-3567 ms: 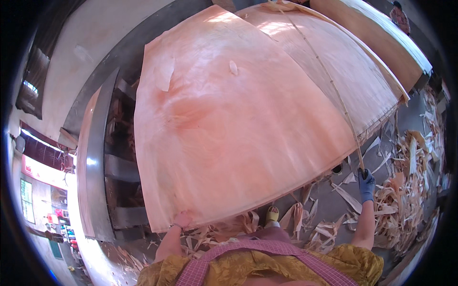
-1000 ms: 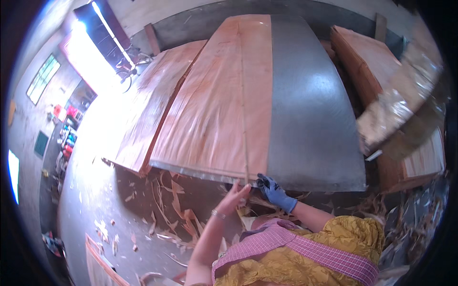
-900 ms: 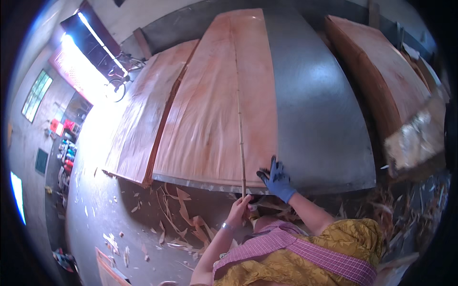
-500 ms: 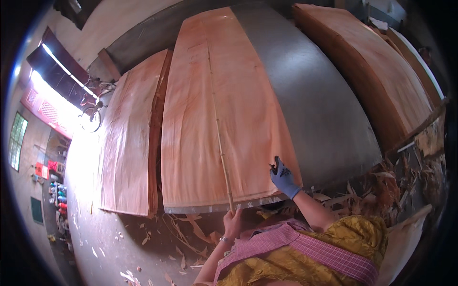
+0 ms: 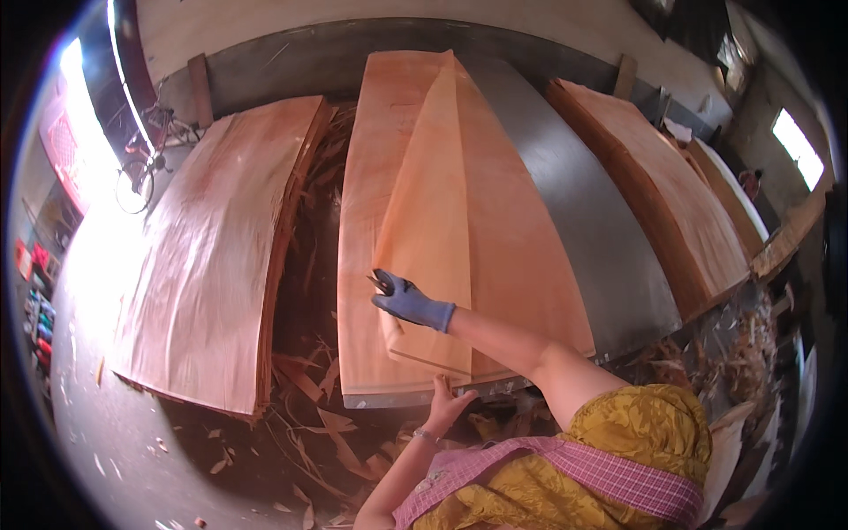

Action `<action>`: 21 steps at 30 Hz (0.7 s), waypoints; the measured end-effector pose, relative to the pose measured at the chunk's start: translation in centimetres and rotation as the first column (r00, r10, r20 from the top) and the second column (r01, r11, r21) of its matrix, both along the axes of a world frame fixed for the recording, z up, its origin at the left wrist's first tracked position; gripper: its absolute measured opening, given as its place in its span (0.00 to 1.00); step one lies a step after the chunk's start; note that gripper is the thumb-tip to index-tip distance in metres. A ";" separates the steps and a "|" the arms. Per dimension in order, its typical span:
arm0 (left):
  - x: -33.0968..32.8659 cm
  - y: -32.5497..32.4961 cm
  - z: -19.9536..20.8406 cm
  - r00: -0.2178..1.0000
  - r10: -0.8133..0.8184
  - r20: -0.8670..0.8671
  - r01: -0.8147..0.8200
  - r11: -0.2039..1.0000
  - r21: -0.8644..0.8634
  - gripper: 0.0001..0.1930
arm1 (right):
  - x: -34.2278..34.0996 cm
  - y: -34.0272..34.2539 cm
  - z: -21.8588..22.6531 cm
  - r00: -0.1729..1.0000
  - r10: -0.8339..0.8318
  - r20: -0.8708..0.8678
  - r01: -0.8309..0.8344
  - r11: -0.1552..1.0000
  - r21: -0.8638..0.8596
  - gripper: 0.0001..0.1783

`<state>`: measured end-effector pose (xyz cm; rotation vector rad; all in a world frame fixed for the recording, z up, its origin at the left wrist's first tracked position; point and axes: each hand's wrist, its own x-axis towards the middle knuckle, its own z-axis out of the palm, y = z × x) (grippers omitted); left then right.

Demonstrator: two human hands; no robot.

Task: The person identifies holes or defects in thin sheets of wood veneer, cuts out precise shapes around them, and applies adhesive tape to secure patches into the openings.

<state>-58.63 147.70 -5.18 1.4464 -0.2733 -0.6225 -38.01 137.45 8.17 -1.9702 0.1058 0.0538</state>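
A large orange-tan wood veneer sheet [image 5: 521, 283] lies on the long stack in front of me. A paler long flap of veneer [image 5: 433, 212] is folded over it, narrowing toward the far end. My right hand [image 5: 408, 300], in a blue glove with dark fingertips, is closed at the flap's left edge and appears to grip it. Small dark points stick out by its fingers; I cannot tell what they are. My bare left hand [image 5: 448, 406] is at the stack's near edge, one finger up against the edge, thumb spread, holding nothing visible.
Another veneer stack [image 5: 221, 238] stands to the left, and a taller one [image 5: 654, 177] to the right. A smooth dark grey surface [image 5: 592, 194] runs beside the middle sheet. Veneer scraps [image 5: 349, 446] litter the floor. A bicycle [image 5: 137, 181] stands at the far left.
My right hand has moved left from the sheet's right side, and a folded flap now shows. My left hand has let go of the bamboo stick, which is out of sight. The view has shifted.
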 end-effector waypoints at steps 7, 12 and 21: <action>0.4 -1.1 2.1 0.663 0.213 -0.718 -0.443 0.884 -0.147 0.16 | -3.0 4.7 4.7 0.996 0.001 0.089 -0.027 0.955 0.296 0.36; 1.0 -1.6 3.8 0.533 0.245 -0.810 -0.552 0.826 -0.113 0.11 | -14.0 -5.3 -1.5 0.899 -0.435 0.052 0.431 0.899 0.085 0.14; 3.2 4.6 10.6 0.672 -0.044 -0.740 -0.357 0.855 -0.375 0.06 | -19.2 1.5 -0.4 0.819 -0.366 -0.443 0.522 0.797 0.306 0.12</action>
